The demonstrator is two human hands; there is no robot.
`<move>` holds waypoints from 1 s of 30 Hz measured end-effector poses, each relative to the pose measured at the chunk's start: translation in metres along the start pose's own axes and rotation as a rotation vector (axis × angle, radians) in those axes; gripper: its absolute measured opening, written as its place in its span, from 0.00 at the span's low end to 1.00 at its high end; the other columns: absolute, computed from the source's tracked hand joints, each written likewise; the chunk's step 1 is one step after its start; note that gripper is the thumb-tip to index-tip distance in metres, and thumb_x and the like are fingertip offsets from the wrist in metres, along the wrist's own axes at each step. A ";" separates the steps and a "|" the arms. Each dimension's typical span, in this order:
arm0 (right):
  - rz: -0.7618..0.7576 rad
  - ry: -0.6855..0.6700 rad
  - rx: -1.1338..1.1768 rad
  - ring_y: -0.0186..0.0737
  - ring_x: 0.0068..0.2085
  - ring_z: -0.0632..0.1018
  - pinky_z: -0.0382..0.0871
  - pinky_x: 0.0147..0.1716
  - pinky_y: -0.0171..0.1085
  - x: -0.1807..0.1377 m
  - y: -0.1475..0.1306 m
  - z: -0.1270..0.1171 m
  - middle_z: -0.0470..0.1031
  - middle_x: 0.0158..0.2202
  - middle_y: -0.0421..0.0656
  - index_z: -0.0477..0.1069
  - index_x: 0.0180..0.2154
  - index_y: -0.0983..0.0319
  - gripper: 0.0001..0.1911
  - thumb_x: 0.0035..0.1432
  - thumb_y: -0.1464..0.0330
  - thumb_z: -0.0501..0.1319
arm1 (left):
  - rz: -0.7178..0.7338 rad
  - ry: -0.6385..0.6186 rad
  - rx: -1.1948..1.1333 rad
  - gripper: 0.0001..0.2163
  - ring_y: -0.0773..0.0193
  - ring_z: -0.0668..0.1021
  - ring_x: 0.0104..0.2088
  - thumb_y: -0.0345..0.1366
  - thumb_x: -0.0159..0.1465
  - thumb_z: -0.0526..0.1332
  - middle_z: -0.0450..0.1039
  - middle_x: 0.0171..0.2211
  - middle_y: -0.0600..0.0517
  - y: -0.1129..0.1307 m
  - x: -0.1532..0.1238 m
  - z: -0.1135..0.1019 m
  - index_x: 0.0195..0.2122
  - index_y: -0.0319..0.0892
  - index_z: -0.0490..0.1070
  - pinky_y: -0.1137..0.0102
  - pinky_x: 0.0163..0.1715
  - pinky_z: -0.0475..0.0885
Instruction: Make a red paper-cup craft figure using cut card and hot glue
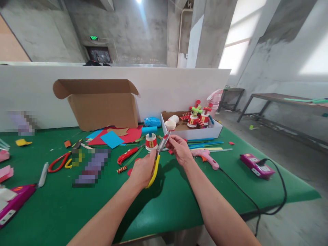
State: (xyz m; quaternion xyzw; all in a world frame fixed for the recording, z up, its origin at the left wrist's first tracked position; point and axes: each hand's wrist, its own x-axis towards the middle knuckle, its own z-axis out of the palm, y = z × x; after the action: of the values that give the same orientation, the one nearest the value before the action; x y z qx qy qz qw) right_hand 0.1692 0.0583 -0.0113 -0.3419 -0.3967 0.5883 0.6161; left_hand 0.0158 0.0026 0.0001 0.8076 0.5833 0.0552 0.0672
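My left hand (143, 171) is closed round the yellow-handled scissors (155, 171), whose blades point up and away over the table. Close to the blade tips, the fingers of my right hand (180, 147) are pinched on a small red paper piece (166, 136); its shape is too small to make out. Just beyond the scissors stands a red and white paper cup (151, 141), upside down, with a blue piece on top. A stack of paper cups (170, 125) is behind the blades.
A white-sided box (205, 131) with decorated cups stands at the back. Right of my hands lies a pink glue gun (207, 158), its cord running to a purple power strip (257, 166). Left are a red utility knife (127, 155), red-handled pliers (60, 162) and blue paper (112, 139).
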 end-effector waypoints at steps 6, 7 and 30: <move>-0.013 0.010 -0.030 0.29 0.22 0.70 0.56 0.17 0.28 0.002 0.002 -0.003 0.72 0.21 0.37 0.73 0.26 0.62 0.16 0.37 0.59 0.71 | 0.001 -0.012 0.011 0.20 0.54 0.78 0.39 0.29 0.62 0.48 0.73 0.43 0.42 -0.001 0.000 0.000 0.56 0.40 0.52 0.67 0.34 0.69; -0.013 0.010 -0.034 0.29 0.22 0.70 0.55 0.16 0.28 0.003 0.002 -0.003 0.72 0.20 0.37 0.73 0.26 0.62 0.16 0.37 0.59 0.71 | 0.000 -0.011 0.013 0.20 0.54 0.78 0.39 0.28 0.62 0.48 0.73 0.44 0.42 -0.001 0.000 0.000 0.56 0.40 0.52 0.67 0.34 0.69; -0.068 0.026 0.020 0.28 0.23 0.69 0.62 0.22 0.29 0.006 0.002 -0.006 0.72 0.22 0.37 0.74 0.26 0.62 0.14 0.38 0.60 0.70 | 0.012 -0.017 0.031 0.15 0.55 0.78 0.37 0.31 0.63 0.47 0.73 0.40 0.43 -0.001 0.000 0.001 0.52 0.40 0.56 0.68 0.33 0.69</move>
State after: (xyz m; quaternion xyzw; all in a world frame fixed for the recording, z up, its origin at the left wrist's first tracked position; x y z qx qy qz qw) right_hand 0.1737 0.0650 -0.0154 -0.3295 -0.3942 0.5666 0.6442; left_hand 0.0153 0.0023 -0.0006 0.8126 0.5785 0.0397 0.0593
